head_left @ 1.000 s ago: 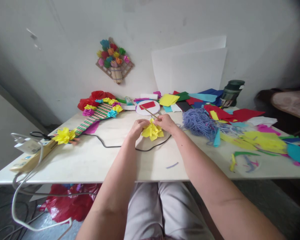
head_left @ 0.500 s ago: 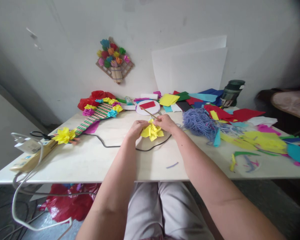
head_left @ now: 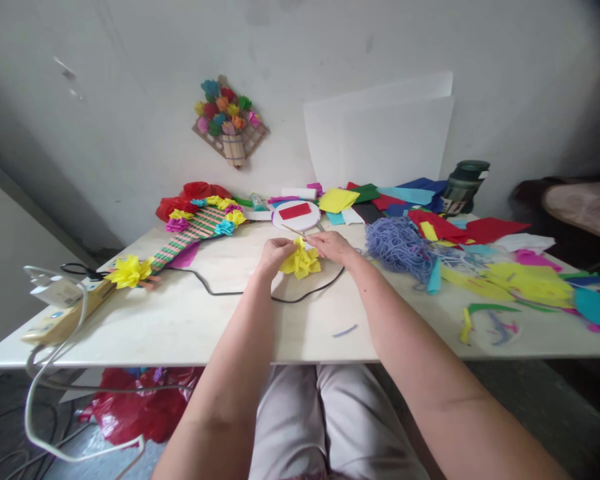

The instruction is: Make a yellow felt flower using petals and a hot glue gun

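Observation:
Over the middle of the table, a yellow paper flower [head_left: 300, 261] with several petals is between my two hands. My left hand [head_left: 276, 256] pinches its left edge. My right hand [head_left: 333, 245] is closed around a thin wooden stick [head_left: 294, 231], whose free end points up and to the left above the flower. The fingers of that hand are also at the flower's right side; whether they grip a petal I cannot tell. Behind the hands lies a white oval disc [head_left: 279, 223] with a red paper rectangle [head_left: 295, 211] on it.
A tangle of blue-purple yarn [head_left: 400, 247] and coloured paper pieces [head_left: 530, 283] cover the right side. A black cable [head_left: 220, 293] crosses behind my hands. On the left are a woven flower-trimmed piece [head_left: 195, 230] and a power strip [head_left: 70, 317]. A dark bottle [head_left: 465, 187] stands at back right.
The flower has turned and shifted slightly left in my hands. The stick has tilted flatter, its free end now lower, below the red rectangle.

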Demonstrator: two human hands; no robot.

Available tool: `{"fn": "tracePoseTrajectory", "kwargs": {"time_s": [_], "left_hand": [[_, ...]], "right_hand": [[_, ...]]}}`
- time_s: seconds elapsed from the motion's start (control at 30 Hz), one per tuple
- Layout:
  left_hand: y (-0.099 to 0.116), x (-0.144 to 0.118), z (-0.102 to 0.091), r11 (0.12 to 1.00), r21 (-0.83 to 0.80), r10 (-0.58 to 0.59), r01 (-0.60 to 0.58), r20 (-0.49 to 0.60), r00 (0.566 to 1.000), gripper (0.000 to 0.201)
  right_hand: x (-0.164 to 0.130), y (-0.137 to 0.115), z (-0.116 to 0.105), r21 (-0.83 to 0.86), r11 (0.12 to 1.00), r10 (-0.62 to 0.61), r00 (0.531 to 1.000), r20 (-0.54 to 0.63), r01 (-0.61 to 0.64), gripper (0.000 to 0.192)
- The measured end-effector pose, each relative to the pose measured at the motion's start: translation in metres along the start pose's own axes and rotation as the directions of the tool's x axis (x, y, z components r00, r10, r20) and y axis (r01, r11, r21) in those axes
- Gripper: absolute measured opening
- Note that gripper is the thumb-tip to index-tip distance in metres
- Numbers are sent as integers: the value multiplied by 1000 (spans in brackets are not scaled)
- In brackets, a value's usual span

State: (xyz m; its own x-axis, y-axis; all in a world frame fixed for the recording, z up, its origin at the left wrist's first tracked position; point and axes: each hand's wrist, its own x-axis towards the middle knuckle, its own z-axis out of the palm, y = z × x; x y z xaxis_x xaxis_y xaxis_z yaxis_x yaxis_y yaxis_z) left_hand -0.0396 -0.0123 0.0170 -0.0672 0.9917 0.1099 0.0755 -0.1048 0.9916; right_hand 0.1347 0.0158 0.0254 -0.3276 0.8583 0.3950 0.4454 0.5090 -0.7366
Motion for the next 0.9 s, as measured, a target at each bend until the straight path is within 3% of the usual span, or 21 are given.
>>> {"fn": "tracePoseTrajectory", "kwargs": {"time_s": [0.43,0.73,0.9], "left_hand": [[0,-1,1,986,116,126,-120,-48,991,18],[1,-3,2,982,134,140,-136,-21,990,17],[3,-4,2,983,130,130,-127,-16,991,18]], "right_hand": [[-3,-9,-8,-20,1000,-20,1000,2,20,33],[-2,-4,-7,80,996,-32,999,30,30,34],[-3,-1,-5,110,994,3,995,102,-14,38]]}}
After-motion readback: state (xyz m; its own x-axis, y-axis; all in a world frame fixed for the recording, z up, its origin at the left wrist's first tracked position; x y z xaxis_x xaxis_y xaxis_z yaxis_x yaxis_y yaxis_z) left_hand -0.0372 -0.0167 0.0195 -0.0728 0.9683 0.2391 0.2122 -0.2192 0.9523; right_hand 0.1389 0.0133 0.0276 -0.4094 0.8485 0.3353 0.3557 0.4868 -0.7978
